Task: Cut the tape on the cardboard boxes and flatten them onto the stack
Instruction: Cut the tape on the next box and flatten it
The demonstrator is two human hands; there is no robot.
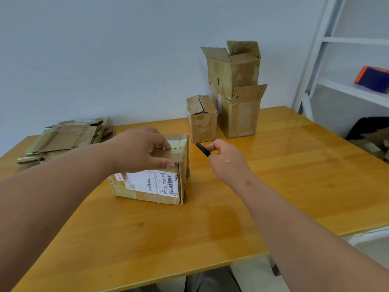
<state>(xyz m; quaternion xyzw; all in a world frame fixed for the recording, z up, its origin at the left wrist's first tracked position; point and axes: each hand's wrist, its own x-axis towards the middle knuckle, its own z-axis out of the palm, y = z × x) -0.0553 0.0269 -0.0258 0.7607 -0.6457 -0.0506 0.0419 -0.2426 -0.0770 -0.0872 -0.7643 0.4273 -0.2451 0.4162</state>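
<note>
A taped cardboard box (151, 186) with a white shipping label lies on the wooden table (231, 218). My left hand (139, 150) grips its top, fingers curled over the far edge and thumb on the near edge. Just right of the box, my right hand (226, 159) holds a black cutter (203, 150), its tip pointing toward the box's right end without touching it. A stack of flattened boxes (63, 140) lies at the table's far left.
Three more boxes stand at the back by the wall: a small closed box (202, 119), an open box (242, 114) and a taller open box (233, 68) on top behind. A white shelf (347, 85) stands at the right.
</note>
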